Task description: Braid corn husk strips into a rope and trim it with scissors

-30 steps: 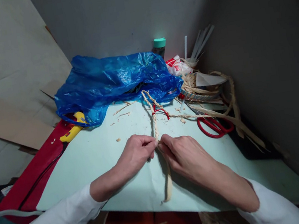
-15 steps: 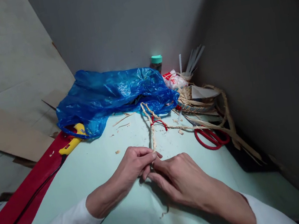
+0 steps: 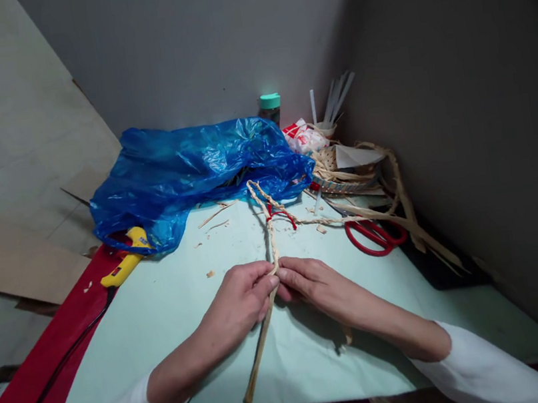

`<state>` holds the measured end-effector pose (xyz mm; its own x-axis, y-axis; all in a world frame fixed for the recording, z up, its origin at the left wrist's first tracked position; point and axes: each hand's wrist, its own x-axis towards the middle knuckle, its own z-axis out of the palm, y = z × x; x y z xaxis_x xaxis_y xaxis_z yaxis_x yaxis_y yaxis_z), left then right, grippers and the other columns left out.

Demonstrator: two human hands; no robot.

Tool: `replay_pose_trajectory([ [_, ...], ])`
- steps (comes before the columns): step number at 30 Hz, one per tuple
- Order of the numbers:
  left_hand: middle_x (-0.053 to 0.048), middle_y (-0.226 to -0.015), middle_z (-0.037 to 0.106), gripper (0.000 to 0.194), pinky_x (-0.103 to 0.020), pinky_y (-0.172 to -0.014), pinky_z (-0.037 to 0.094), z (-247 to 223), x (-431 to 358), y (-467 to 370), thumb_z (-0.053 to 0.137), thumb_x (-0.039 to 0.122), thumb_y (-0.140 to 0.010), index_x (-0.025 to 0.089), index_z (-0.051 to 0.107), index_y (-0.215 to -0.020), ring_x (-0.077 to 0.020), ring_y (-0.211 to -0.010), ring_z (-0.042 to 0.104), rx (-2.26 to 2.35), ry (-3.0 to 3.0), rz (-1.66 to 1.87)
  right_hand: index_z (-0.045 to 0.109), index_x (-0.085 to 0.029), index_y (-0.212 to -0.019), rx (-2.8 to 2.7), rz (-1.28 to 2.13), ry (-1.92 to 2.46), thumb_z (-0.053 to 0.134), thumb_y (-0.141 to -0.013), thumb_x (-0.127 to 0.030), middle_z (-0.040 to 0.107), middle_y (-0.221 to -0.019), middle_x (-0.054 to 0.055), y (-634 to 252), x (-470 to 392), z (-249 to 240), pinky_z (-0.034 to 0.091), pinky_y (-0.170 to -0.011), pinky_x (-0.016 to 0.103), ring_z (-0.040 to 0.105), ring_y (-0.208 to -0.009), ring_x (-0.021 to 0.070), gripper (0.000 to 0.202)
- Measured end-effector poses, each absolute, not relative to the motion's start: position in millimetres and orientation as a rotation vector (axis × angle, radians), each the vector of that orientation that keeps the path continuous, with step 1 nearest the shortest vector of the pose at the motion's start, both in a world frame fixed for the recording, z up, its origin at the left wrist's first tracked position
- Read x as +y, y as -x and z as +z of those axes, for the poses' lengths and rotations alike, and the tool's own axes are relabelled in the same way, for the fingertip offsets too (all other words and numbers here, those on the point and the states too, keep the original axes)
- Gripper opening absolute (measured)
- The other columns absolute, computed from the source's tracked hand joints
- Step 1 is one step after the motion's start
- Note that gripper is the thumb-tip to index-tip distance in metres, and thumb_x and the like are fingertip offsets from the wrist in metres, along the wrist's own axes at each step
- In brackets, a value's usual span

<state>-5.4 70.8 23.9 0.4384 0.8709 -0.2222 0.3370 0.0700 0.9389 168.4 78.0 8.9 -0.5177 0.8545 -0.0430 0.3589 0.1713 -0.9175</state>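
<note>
one left hand (image 3: 237, 297) and one right hand (image 3: 319, 283) pinch one braid (image 3: 273, 238) between closed fingertips (image 3: 271, 282), its strand count unclear.

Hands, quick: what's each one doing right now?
Left hand: closed, pinching the braid low down.
Right hand: closed, pinching there too.

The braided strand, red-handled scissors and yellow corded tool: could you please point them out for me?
Braided strand (image 3: 274, 242), head view: its plaited near stretch.
Red-handled scissors (image 3: 384, 236), head view: where the handle loops meet.
Yellow corded tool (image 3: 126, 268), head view: the yellow body.
</note>
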Motion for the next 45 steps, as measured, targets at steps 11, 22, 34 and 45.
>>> replay_pose_trajectory([
  [11,0.003,-0.052,0.049,0.037,-0.025,-0.055,0.03,31,62,10,0.045,0.027,-0.094,0.018,0.049,-0.058,-0.0094,-0.05,0.043,1.253,-2.307,0.593,0.052,-0.017,-0.059,-1.863,1.104,1.23,0.046,-0.092,-0.026,0.05,-0.055,-0.004,-168,70,15,0.03,-0.055,0.023,0.042,-0.055,0.0088,0.035],
  [22,-0.006,-0.068,0.062,0.021,-0.03,-0.054,0.027,4,54,5,0.043,0.015,-0.089,0.016,0.061,-0.079,-0.0157,-0.055,0.049,0.994,-2.74,0.335,0.043,-0.018,-0.058,-1.706,1.479,1.119,0.052,-0.088,-0.037,0.03,-0.058,-0.005,-170,76,4,0.022,-0.051,0.025,0.026,-0.056,0.0089,0.037],
  [34,-0.001,-0.073,0.06,0.02,-0.023,-0.058,0.04,16,83,6,0.049,0.035,-0.091,0.016,0.053,-0.09,-0.011,-0.061,0.051,0.875,-1.256,0.614,0.065,-0.014,-0.074,-1.707,1.558,1.021,0.052,-0.092,-0.035,0.061,-0.07,0.002,-174,76,16,0.03,-0.052,0.022,0.041,-0.057,0.0094,0.031],
  [45,0.004,-0.067,0.051,0.017,-0.013,-0.037,0.014,12,78,4,0.057,0.031,-0.086,0.017,0.048,-0.089,-0.0004,-0.04,0.024,0.796,-0.958,0.578,0.059,-0.016,-0.078,-1.953,1.398,1.052,0.046,-0.095,-0.047,0.052,-0.067,-0.002,-179,79,13,0.031,-0.053,0.022,0.038,-0.057,0.0092,0.038],
])
